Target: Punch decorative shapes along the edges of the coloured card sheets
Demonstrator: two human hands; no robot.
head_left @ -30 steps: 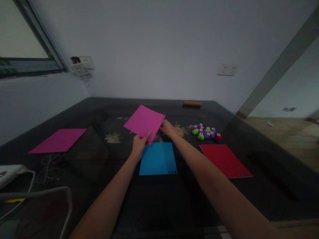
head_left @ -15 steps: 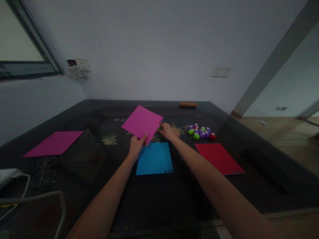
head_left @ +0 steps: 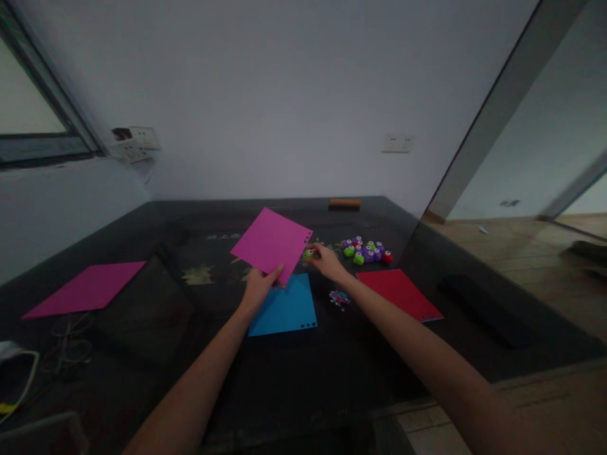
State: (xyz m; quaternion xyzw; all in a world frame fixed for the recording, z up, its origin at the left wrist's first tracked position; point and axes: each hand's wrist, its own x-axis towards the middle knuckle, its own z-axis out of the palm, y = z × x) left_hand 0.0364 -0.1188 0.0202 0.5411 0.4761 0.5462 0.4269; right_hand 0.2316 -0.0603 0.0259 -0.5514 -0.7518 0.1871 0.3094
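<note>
My left hand (head_left: 263,285) pinches the near corner of a sheet of pink paper (head_left: 272,243), held tilted above the table. Several small dark holes run along the sheet's right edge. In the fingers of my right hand (head_left: 327,262) is a small green paper punch (head_left: 309,254) with a round white eye on top. It sits close beside the sheet's right edge; whether it touches the paper I cannot tell. Below lies blue paper (head_left: 282,309), partly covered by my left hand, with a few holes in its near right corner.
Several green, purple and red eyed punches (head_left: 366,251) cluster at the right. Red paper (head_left: 398,292) lies nearer, beside scattered paper bits (head_left: 339,299). Another pink sheet (head_left: 88,287) is at the far left. A brown roll (head_left: 344,203) rests near the wall.
My view has turned slightly right, so the table things shift left. The green punch shows more plainly in my right hand, and the scattered bits come out from behind my forearm.
</note>
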